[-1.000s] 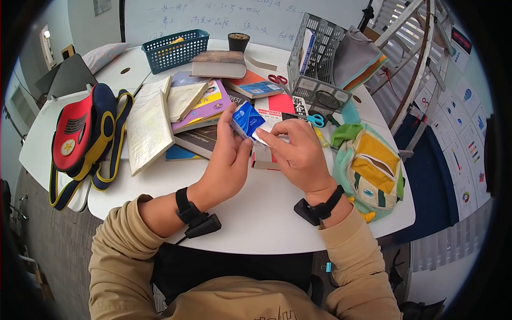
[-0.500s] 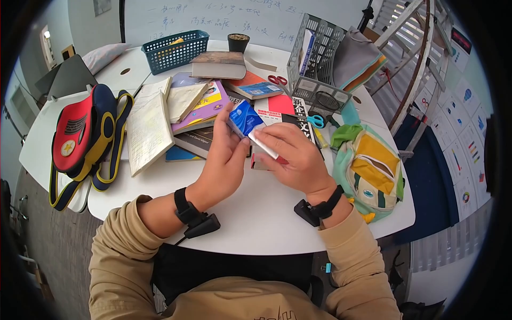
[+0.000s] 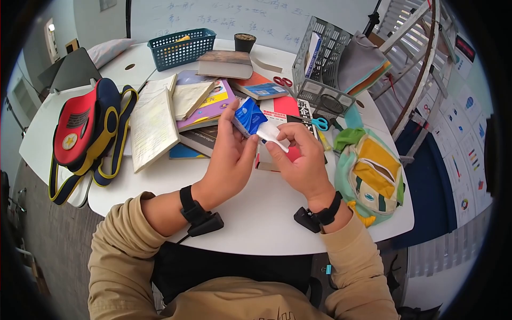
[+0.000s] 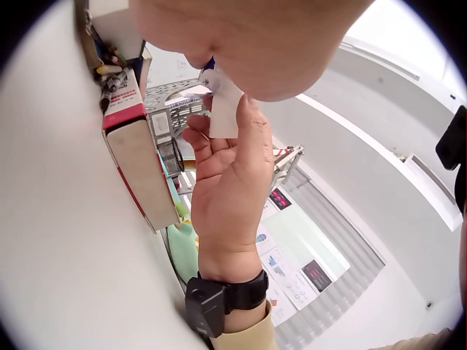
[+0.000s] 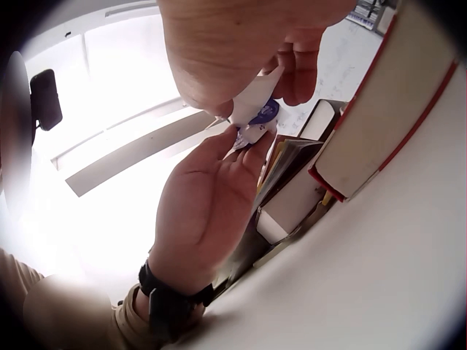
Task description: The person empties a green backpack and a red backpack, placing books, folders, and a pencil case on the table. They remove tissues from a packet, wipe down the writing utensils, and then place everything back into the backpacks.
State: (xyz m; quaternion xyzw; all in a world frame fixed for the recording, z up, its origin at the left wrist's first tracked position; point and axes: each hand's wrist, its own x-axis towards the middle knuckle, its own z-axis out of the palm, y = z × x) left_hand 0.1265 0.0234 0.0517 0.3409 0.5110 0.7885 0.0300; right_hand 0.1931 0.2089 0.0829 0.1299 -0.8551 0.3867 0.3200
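In the head view my left hand (image 3: pixel 229 157) grips a blue tissue pack (image 3: pixel 248 116) above the white table (image 3: pixel 245 224). A folded white tissue (image 3: pixel 275 137) sticks out of the pack's end nearest my right hand (image 3: pixel 303 165). Thumb and fingers of that hand pinch the tissue's free end. Seen from the left wrist, the tissue (image 4: pixel 225 113) is a flat white strip at the fingertips of the right hand (image 4: pixel 230 189). From the right wrist, the pack (image 5: pixel 257 127) shows blue and white print beside the left fingers.
Stacked books (image 3: pixel 205 109) lie behind the hands, with a thick red-and-white book (image 3: pixel 266 160) just under them. A red and navy bag (image 3: pixel 80 125) stands left, a green and yellow backpack (image 3: pixel 370 173) right. Farther back are a teal basket (image 3: pixel 181 50), a grey file rack (image 3: pixel 322 64) and scissors (image 3: pixel 320 124).
The right thumb and fingers have shifted on the tissue, and more of its white surface shows between the hands. The head view has tilted slightly; the left hand keeps its grip on the pack.
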